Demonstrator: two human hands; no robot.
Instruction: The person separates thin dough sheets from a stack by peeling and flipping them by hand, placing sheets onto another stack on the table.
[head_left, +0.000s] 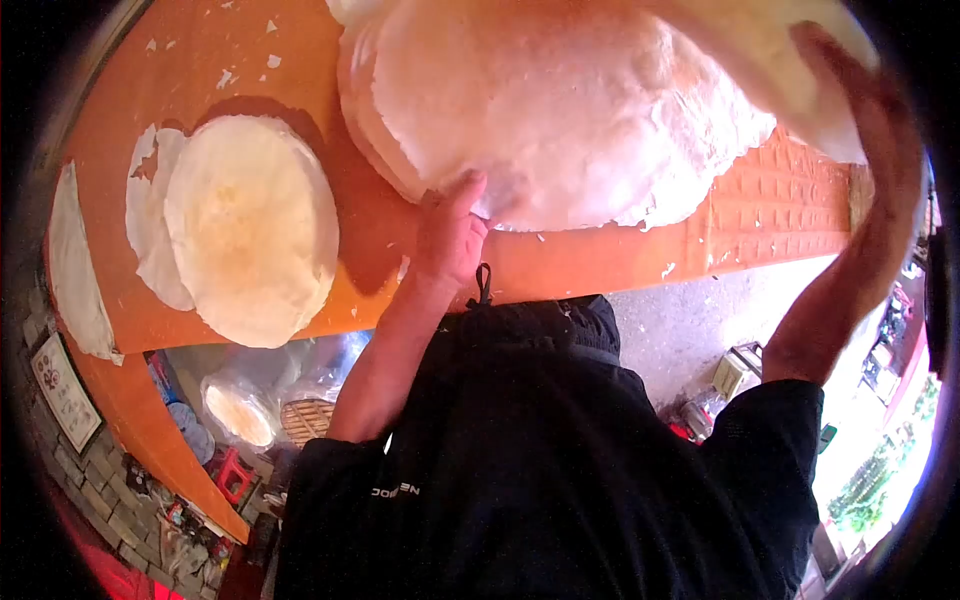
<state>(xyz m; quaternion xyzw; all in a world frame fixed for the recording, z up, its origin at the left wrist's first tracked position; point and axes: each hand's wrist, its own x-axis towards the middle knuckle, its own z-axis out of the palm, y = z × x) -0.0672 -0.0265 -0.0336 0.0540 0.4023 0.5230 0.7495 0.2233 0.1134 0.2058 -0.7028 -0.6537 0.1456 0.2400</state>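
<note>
A broad stack of thin, pale round flatbreads [540,120] fills the upper middle of the orange table. At its near edge is my left hand [455,232], its thumb raised against the stack and apart from the partly curled fingers. Farther right, my right hand [868,95] grips a single flatbread sheet [775,60], lifted over the stack's right side; its fingers are partly hidden. Another round flatbread [250,230] lies on the left, overlapping a torn one [155,215].
The orange table [540,265] has a ridged right section [775,205] and scattered flakes. A folded sheet [78,270] lies along its left edge. Below stand a bagged flatbread [238,412], a woven basket [306,420] and a red stool [232,474]. A boxy object [738,370] is on the floor.
</note>
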